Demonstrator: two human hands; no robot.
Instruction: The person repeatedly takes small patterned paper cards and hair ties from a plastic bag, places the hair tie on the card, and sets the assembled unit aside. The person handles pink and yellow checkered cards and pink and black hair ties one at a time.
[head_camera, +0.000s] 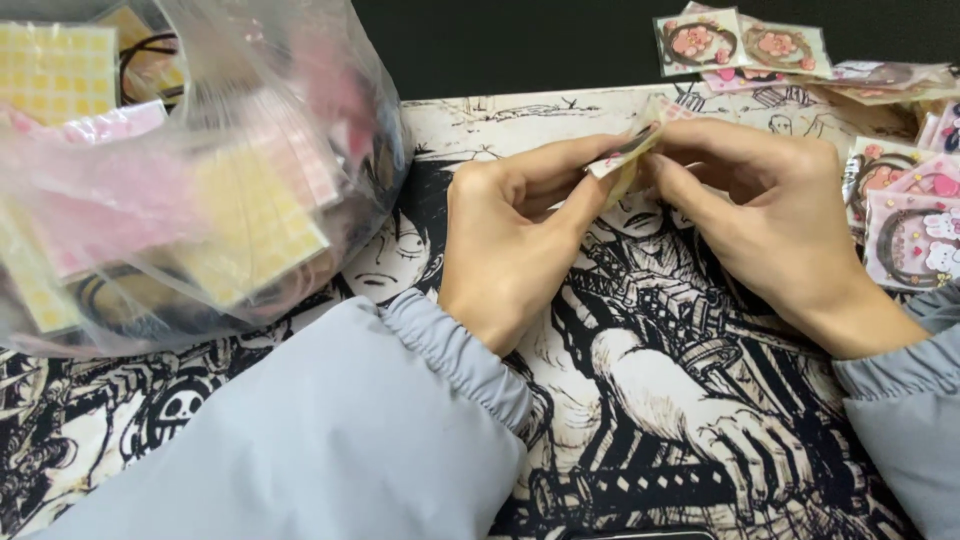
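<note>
Both hands meet over the middle of the bench, holding one small packet (632, 152) between them, raised just off the printed mat (640, 400). The packet is a thin flat card in a clear sleeve, seen nearly edge-on, tilted; pale yellow and white with bits of pink and a dark strip. Details of the print too small to tell. Left hand (515, 245): grip pressed together, thumb and forefinger pinching the packet's lower left end. Right hand (770, 215): grip also closed on the packet, fingertips pinching its upper right end. Both wrists in grey-blue sleeves (330, 430). Left of the hands, a large clear plastic bag (200, 180) full of yellow and pink checked cards. Far right, a loose pile of similar sleeved cards (900, 200) with pink flowers and dark rings, well apart from the held packet.
</note>
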